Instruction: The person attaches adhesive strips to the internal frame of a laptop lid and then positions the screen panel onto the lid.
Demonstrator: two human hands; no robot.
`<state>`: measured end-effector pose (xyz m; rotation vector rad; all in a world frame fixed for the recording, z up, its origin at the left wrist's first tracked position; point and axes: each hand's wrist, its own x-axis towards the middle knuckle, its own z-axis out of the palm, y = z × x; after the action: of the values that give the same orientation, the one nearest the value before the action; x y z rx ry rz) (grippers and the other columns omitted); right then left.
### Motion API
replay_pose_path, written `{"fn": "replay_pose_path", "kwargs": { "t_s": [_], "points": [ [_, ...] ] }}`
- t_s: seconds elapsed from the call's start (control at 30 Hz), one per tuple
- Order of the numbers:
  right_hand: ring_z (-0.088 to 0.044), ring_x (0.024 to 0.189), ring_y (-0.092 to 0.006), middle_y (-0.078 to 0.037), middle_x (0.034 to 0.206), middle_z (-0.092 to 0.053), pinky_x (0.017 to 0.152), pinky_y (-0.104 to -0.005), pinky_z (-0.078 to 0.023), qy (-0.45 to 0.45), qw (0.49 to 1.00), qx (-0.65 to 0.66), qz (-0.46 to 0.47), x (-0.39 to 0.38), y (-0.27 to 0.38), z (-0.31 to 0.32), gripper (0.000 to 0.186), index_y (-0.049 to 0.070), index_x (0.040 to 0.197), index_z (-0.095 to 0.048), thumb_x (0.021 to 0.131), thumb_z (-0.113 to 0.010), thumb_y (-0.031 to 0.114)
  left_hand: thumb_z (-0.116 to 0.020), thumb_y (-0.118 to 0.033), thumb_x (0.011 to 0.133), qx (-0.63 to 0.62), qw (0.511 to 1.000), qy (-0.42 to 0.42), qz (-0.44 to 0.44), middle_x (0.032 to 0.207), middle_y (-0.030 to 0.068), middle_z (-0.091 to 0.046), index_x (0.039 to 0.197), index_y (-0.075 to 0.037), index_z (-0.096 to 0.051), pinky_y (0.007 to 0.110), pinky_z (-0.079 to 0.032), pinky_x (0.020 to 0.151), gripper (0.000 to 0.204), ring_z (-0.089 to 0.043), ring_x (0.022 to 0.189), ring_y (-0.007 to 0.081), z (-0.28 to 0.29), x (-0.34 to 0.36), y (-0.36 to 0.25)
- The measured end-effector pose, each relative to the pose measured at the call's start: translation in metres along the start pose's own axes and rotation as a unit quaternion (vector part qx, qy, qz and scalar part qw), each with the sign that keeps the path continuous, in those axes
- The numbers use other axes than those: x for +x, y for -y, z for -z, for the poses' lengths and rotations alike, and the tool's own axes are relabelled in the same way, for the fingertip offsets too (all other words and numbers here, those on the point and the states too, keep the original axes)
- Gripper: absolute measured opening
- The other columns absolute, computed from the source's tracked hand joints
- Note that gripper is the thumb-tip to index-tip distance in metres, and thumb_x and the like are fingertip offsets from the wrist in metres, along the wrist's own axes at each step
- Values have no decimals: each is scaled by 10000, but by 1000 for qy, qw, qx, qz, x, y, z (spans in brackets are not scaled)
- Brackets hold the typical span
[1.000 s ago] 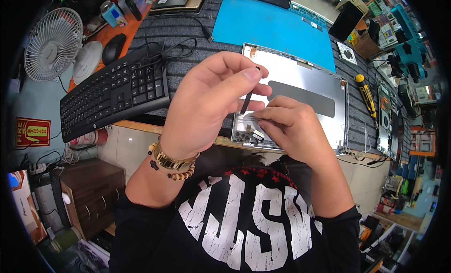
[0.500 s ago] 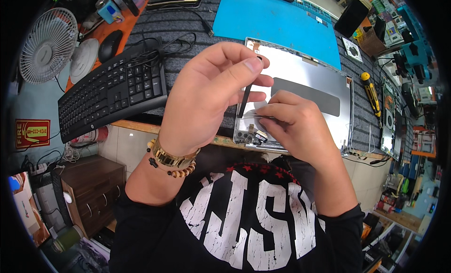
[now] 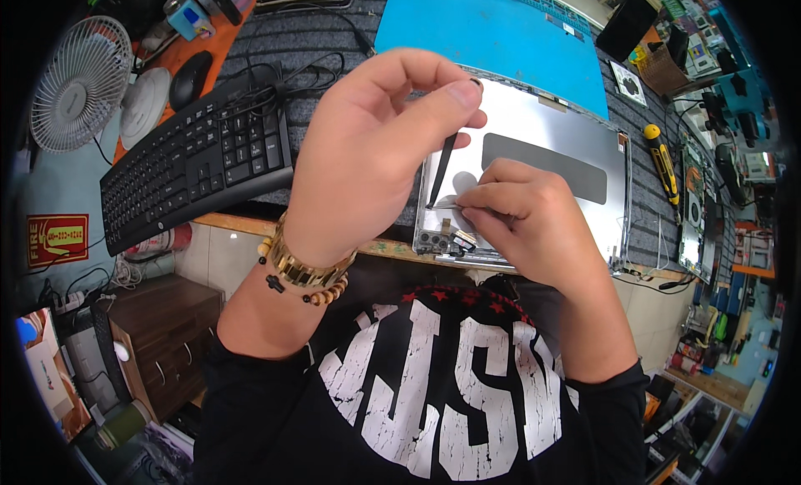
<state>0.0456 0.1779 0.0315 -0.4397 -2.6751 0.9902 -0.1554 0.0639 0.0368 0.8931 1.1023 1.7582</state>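
A silver laptop lid panel with a dark rectangle lies before me on the bench. My left hand is closed around a slim black pry tool, whose tip rests at the panel's left edge. My right hand pinches a thin strand beside that tip, possibly a cable. Below them, at the lower-left corner, are a hinge mount and a small connector.
A black keyboard, mouse and white fan stand left. A blue mat lies behind the panel. A yellow screwdriver and opened electronic device lie right. The bench's front edge runs below.
My left hand has risen along with the tool's upper end, while the tip stays at the panel's left edge. My right hand has shifted slightly right and up.
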Motion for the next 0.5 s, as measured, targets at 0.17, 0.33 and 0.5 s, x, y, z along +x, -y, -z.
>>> {"fn": "replay_pose_path", "kwargs": {
  "t_s": [0.17,0.33,0.5],
  "points": [
    [-682,702,-299,-124,839,-690,641,-393,-528,18,1000,1,6,-3,2,7,147,18,1010,-831,873,-833,-36,-726,-192,1121,126,992,-15,-12,1181,89,-800,1234,-19,-731,290,-571,882,207,-754,1089,144,1,15,10],
    [-695,756,-320,-113,894,-701,677,-413,-544,42,999,18,-22,-4,3,10,105,32,968,-798,878,-825,-15,-764,-188,1098,187,982,-7,-15,1080,32,-782,1211,-14,-739,258,-542,852,209,-696,977,81,8,27,23],
    [-716,805,-347,-97,963,-711,721,-438,-573,46,998,30,-28,-4,1,8,79,40,945,-778,886,-815,2,-783,-165,1082,226,974,-12,-25,1045,9,-768,1194,-12,-735,244,-535,858,196,-674,957,61,12,30,24]
  ]
}}
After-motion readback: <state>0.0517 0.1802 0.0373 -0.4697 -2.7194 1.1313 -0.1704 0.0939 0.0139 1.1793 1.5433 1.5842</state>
